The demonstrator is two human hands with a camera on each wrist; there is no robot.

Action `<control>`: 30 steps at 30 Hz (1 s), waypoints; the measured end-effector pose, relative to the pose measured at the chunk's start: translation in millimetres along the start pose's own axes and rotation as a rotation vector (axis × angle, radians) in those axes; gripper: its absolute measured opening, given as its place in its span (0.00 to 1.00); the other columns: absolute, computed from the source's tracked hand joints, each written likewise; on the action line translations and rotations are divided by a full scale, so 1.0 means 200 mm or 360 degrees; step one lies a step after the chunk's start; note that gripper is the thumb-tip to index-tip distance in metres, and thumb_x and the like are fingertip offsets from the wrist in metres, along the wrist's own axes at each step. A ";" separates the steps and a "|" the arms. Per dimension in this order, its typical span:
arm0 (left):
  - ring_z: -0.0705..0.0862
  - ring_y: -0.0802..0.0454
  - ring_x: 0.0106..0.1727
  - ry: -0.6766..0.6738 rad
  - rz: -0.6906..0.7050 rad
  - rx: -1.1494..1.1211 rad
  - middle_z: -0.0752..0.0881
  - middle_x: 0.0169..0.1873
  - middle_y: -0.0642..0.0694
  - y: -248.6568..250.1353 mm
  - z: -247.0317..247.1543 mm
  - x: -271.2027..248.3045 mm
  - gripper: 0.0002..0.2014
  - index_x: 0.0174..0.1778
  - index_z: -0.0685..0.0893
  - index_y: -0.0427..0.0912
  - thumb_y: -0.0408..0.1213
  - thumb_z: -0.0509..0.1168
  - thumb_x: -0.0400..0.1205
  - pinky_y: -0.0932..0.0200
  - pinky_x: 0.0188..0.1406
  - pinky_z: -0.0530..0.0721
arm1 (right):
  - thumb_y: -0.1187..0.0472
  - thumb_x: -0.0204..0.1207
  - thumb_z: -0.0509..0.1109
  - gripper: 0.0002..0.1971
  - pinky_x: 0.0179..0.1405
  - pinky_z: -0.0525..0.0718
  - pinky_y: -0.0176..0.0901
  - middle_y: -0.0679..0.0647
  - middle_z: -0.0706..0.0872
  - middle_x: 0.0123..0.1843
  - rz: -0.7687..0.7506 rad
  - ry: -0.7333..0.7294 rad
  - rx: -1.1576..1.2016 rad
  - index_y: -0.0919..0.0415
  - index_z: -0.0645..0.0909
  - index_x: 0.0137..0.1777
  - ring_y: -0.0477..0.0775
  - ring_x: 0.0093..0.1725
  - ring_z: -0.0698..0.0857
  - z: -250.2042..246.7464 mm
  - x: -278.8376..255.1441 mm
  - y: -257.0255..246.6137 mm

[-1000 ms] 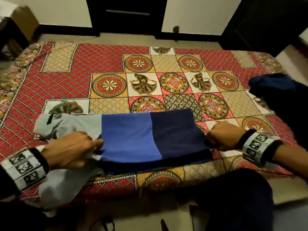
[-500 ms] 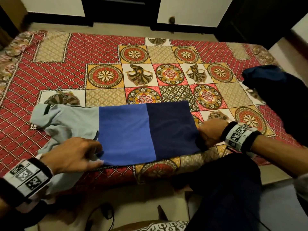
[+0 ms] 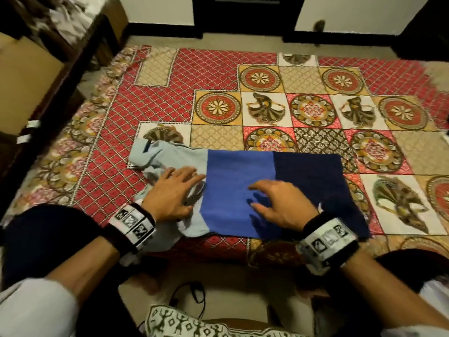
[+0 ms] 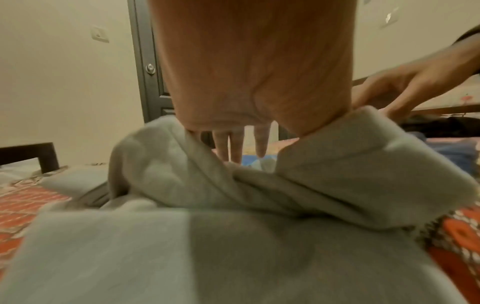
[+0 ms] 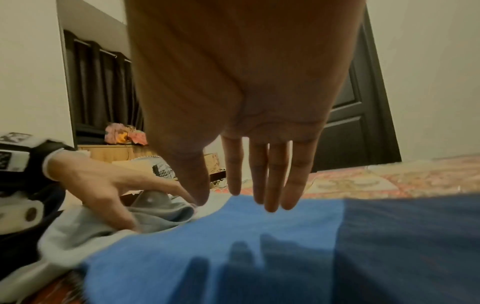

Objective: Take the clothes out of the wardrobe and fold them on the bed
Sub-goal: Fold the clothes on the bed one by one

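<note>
Both hands have let go of the shirt's (image 3: 243,190) ends: the left hand (image 3: 173,193) now presses flat-fingered on its grey part, the right hand (image 3: 279,200) hovers spread-fingered over the blue, ready for the next fold on the bed (image 3: 218,69).

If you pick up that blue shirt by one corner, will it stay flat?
Probably not. The shirt looks soft: its pale end bunches into wrinkles under the left hand. It would likely droop and unfold. It seems light, lying thin on the bed.

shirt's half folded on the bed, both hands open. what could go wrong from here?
1. The pale grey sleeve end is bunched under the left hand; folding now would likely trap creases.
2. The colour-block shirt lies along the bed's near edge and could slide off.
</note>
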State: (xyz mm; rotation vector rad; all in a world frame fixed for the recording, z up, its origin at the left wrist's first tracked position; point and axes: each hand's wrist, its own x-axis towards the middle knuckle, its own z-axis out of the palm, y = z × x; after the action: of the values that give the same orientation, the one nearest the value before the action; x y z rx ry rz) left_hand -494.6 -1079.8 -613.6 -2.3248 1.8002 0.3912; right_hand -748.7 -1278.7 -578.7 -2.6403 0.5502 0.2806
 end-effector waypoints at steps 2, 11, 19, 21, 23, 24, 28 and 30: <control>0.81 0.41 0.69 -0.0116 -0.0076 0.0004 0.81 0.69 0.43 -0.02 0.02 -0.01 0.41 0.78 0.74 0.49 0.65 0.53 0.70 0.40 0.75 0.67 | 0.43 0.85 0.69 0.31 0.76 0.78 0.58 0.53 0.72 0.86 -0.0014 -0.0123 -0.0002 0.50 0.70 0.85 0.59 0.81 0.75 0.15 0.00 -0.07; 0.89 0.50 0.39 -0.0856 -0.0522 -0.0875 0.92 0.35 0.51 -0.32 -0.16 -0.31 0.31 0.39 0.91 0.52 0.78 0.71 0.64 0.57 0.42 0.83 | 0.41 0.81 0.65 0.37 0.74 0.76 0.66 0.60 0.64 0.89 -0.0125 -0.0161 -0.0239 0.49 0.64 0.89 0.66 0.84 0.67 0.32 0.01 -0.10; 0.90 0.39 0.43 -0.0041 -0.1060 -0.0958 0.91 0.42 0.39 -0.41 -0.14 -0.23 0.36 0.49 0.89 0.41 0.74 0.58 0.78 0.45 0.50 0.89 | 0.48 0.76 0.70 0.33 0.72 0.77 0.58 0.54 0.73 0.86 -0.0369 0.0052 0.0216 0.50 0.74 0.83 0.57 0.81 0.73 0.40 0.01 -0.28; 0.88 0.39 0.47 0.0095 -0.1072 -0.0975 0.89 0.45 0.40 -0.40 -0.12 -0.16 0.28 0.53 0.86 0.42 0.67 0.65 0.81 0.43 0.52 0.88 | 0.47 0.75 0.73 0.36 0.73 0.75 0.56 0.54 0.72 0.86 -0.0507 0.0061 0.0216 0.51 0.72 0.84 0.57 0.82 0.72 0.44 0.00 -0.38; 0.87 0.40 0.47 0.0084 -0.1093 -0.1096 0.89 0.45 0.38 -0.41 -0.10 -0.08 0.20 0.52 0.87 0.39 0.54 0.73 0.80 0.44 0.50 0.88 | 0.46 0.74 0.73 0.38 0.75 0.74 0.57 0.54 0.70 0.87 -0.0617 0.0013 0.0125 0.52 0.70 0.84 0.59 0.84 0.70 0.48 0.00 -0.44; 0.87 0.41 0.47 0.0088 -0.1114 -0.1106 0.90 0.46 0.38 -0.41 -0.09 -0.06 0.14 0.51 0.88 0.39 0.47 0.75 0.79 0.48 0.45 0.86 | 0.46 0.73 0.73 0.38 0.75 0.73 0.58 0.54 0.68 0.88 -0.0663 -0.0032 0.0065 0.51 0.70 0.84 0.60 0.84 0.69 0.50 0.00 -0.46; 0.85 0.45 0.44 0.0040 -0.1224 -0.1005 0.88 0.42 0.42 -0.50 -0.09 -0.14 0.05 0.44 0.86 0.44 0.37 0.76 0.76 0.55 0.38 0.82 | 0.47 0.74 0.72 0.35 0.79 0.68 0.59 0.50 0.66 0.89 -0.0718 -0.0153 -0.0016 0.47 0.70 0.82 0.61 0.88 0.63 0.50 0.00 -0.43; 0.87 0.42 0.46 -0.0094 -0.1282 -0.0884 0.89 0.43 0.41 -0.56 -0.07 -0.19 0.07 0.45 0.86 0.45 0.37 0.77 0.75 0.46 0.48 0.89 | 0.49 0.75 0.72 0.34 0.80 0.67 0.58 0.48 0.67 0.89 -0.0712 -0.0191 0.0048 0.47 0.70 0.83 0.58 0.89 0.62 0.48 0.01 -0.41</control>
State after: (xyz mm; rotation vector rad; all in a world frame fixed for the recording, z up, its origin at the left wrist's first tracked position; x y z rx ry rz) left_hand -392.7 -1021.2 -591.1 -3.0853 0.6349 0.8687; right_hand -722.8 -1168.4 -635.5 -2.6070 -0.0790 0.2838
